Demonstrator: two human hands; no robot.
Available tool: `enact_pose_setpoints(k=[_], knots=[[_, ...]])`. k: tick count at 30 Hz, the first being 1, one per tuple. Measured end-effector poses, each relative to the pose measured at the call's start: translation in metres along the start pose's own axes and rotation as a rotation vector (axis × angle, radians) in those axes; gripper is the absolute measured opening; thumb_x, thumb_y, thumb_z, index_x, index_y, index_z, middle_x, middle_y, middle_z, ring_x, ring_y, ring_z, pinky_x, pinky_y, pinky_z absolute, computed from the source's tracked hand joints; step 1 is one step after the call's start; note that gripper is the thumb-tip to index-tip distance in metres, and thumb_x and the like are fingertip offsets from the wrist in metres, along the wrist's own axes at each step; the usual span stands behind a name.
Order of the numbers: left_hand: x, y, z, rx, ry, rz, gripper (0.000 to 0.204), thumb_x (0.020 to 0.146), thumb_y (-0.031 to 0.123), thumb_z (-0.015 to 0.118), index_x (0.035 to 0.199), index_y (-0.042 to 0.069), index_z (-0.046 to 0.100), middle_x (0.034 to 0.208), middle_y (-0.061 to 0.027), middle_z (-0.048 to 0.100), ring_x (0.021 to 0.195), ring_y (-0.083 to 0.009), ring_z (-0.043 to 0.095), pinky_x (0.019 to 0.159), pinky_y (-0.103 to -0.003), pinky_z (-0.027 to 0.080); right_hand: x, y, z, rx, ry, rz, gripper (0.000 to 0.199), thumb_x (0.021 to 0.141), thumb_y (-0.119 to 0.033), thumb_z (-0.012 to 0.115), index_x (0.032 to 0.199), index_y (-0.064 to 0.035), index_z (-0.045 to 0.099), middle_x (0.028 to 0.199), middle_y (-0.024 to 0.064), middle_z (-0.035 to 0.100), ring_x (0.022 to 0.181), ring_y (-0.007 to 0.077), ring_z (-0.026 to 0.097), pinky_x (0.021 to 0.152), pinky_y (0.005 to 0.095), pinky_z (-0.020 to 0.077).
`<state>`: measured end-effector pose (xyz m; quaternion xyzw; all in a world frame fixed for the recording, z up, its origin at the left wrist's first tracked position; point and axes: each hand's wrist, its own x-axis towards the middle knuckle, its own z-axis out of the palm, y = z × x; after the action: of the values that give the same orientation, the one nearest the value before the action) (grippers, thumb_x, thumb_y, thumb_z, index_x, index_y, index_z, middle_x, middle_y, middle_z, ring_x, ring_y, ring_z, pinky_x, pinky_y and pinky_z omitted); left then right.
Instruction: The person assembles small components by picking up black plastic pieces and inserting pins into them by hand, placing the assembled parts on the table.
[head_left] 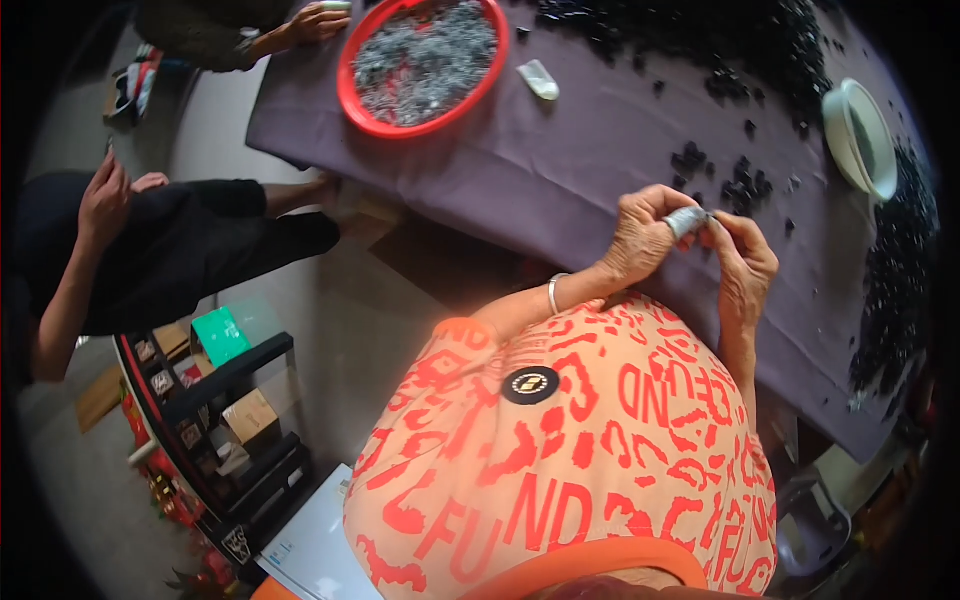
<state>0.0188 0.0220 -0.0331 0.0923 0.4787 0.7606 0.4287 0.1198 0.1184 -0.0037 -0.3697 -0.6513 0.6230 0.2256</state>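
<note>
Over the near edge of the table, my left hand (640, 238) and my right hand (744, 265) meet with their fingertips together. A pale silvery wrap (685, 221) covers a fingertip of my left hand. Both hands are pinched closed around a tiny dark bit (709, 216), too small to make out. Just beyond them lie loose small black pieces (745, 185) on the purple-grey tablecloth (590, 150). Farther left on the cloth rests a small white curved piece (539, 80).
A red basin (348, 95) full of small silvery pieces stands at the far left. Black pieces (700, 40) heap along the back and right (895, 260). A pale bowl (838, 135) sits at right. Two other people (100, 205) are at left, beside a shelf (225, 385) of boxes.
</note>
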Motion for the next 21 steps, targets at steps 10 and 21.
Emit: enact_pose_setpoints(k=[10,21], knots=[[-0.004,0.011,-0.010,0.102,-0.039,-0.025,0.015,0.085,0.004,0.063,0.099,-0.002,0.061,0.088,-0.0084,0.067,0.076,-0.0124,0.064,0.065,-0.024,0.053,0.002,-0.005,0.004,0.154,-0.101,0.030,0.011,0.084,-0.003,0.064,0.095,0.0001,0.065,0.081,0.0029,0.066,0.075,0.0070,0.061,0.068,0.0186,0.0476],[-0.006,0.004,-0.001,0.136,0.039,0.044,0.015,0.085,0.003,0.062,0.099,-0.004,0.060,0.086,-0.0085,0.066,0.072,-0.0118,0.063,0.063,-0.023,0.053,0.003,0.004,-0.002,0.007,-0.125,-0.048,0.014,0.085,-0.001,0.062,0.098,0.0007,0.064,0.083,0.0018,0.065,0.076,0.0059,0.060,0.069,0.0178,0.0477]])
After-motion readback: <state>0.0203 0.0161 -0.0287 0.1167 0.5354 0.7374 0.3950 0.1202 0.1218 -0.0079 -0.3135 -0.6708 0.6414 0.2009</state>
